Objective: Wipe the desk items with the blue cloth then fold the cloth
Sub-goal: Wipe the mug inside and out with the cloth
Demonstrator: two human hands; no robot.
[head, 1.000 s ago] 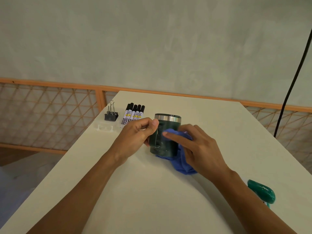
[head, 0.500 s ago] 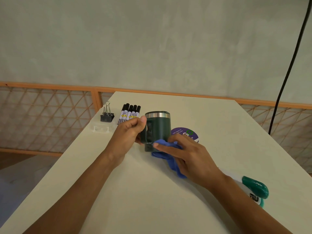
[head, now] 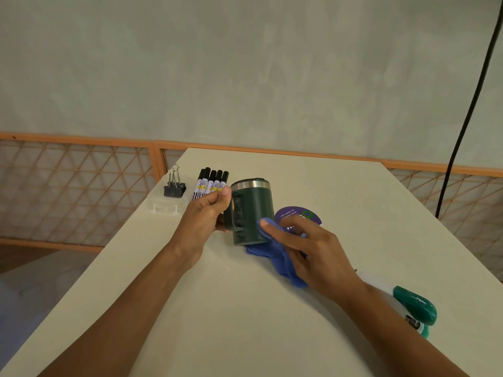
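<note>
— Blue cloth (head: 275, 257): where now?
— Head view: bunched at the foot of the dark green steel-rimmed mug (head: 255, 208), mid-surface (head: 245, 322). The right hand (head: 313, 248) grasps it, fingers (head: 272, 228) pressing it low on the wall.
— Changed?
— It sat higher a second ago. The mug has turned, handle toward the left edge, gripped by the left hand (head: 204, 216). A round purple disc (head: 296, 213) now shows behind. Wiping is under way, I judge.
— Inside the mug?
— Its mouth is hidden; cannot tell.
</note>
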